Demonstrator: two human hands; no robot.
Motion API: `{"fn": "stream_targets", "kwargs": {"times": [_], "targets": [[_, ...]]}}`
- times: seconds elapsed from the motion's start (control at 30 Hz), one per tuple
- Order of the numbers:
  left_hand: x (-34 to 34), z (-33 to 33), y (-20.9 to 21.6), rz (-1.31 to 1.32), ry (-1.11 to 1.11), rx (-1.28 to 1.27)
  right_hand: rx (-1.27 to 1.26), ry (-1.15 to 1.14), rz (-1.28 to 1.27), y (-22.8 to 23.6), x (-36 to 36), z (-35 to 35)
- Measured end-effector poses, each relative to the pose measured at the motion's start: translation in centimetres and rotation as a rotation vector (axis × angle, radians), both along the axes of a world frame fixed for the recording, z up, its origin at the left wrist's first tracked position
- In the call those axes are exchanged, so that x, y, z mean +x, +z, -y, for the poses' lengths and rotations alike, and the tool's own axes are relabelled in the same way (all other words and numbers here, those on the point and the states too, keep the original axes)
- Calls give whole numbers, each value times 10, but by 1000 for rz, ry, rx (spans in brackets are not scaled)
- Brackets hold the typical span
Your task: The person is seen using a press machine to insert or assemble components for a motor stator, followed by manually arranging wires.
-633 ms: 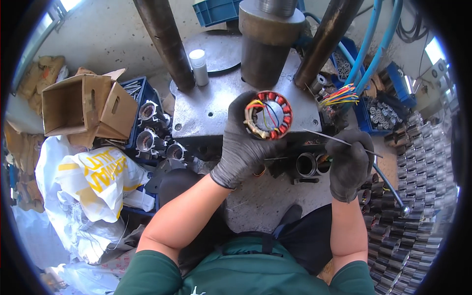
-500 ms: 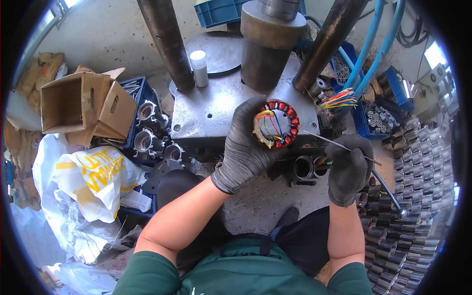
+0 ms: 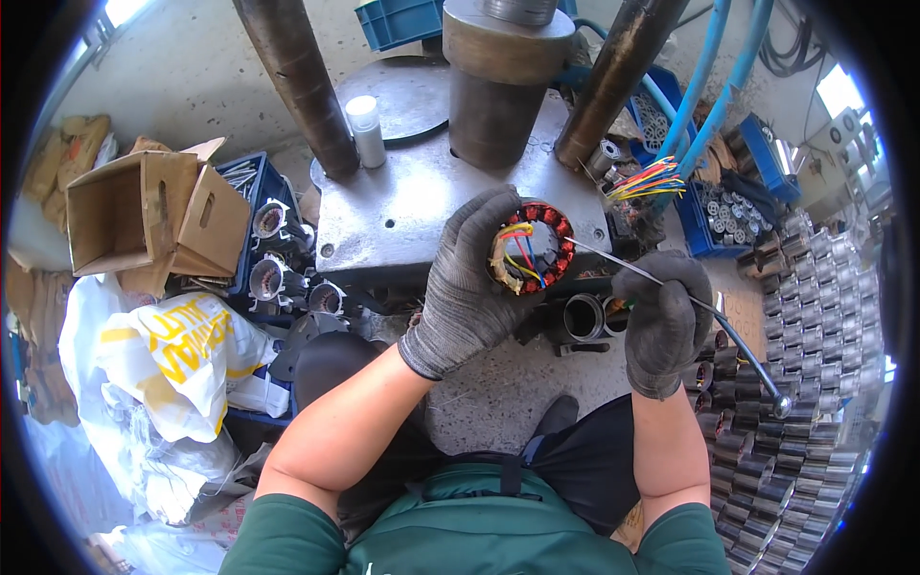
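Note:
My left hand [image 3: 462,299], in a grey knit glove, is closed round a ring-shaped motor stator [image 3: 563,235] with red-brown copper windings. Yellow, red and blue lead wires [image 3: 520,247] curl across its open middle, and tan cord wraps its left side. My right hand [image 3: 664,331], gloved too, is closed on a thin metal rod [image 3: 615,259]. The rod's tip reaches the stator's right rim; whether it touches the windings I cannot tell. Both hands are in front of the press's steel table [image 3: 402,206].
Behind stands the press ram [image 3: 494,105] between two dark columns. A lever with a shiny ball end [image 3: 783,407] extends beyond my right hand. Stacked metal stator cores [image 3: 815,335] fill the right; cardboard boxes [image 3: 153,216] and plastic sacks [image 3: 182,364] lie left. A white bottle [image 3: 366,134] stands on the table.
The rod's tip has moved up and left, from just off the stator to its right rim. The stator is turned slightly. The whole view has shifted a little.

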State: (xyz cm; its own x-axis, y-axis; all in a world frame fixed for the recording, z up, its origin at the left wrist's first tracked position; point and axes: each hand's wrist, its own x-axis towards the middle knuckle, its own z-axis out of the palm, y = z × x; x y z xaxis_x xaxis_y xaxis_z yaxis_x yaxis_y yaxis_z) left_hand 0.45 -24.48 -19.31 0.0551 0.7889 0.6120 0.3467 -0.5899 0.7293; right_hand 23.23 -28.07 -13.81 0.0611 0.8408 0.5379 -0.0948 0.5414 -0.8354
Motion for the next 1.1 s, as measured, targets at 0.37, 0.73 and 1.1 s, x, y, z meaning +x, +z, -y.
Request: {"fn": "stream_targets", "kwargs": {"times": [0.37, 0.73, 1.1], "targets": [[1, 4, 3, 255, -210, -211, -81, -20, 83, 7, 3, 1], [-3, 10, 15, 359, -340, -416, -245, 79, -119, 8, 16, -11], [-4, 6, 11, 253, -383, -310, -297, 143, -141, 9, 36, -20]]}}
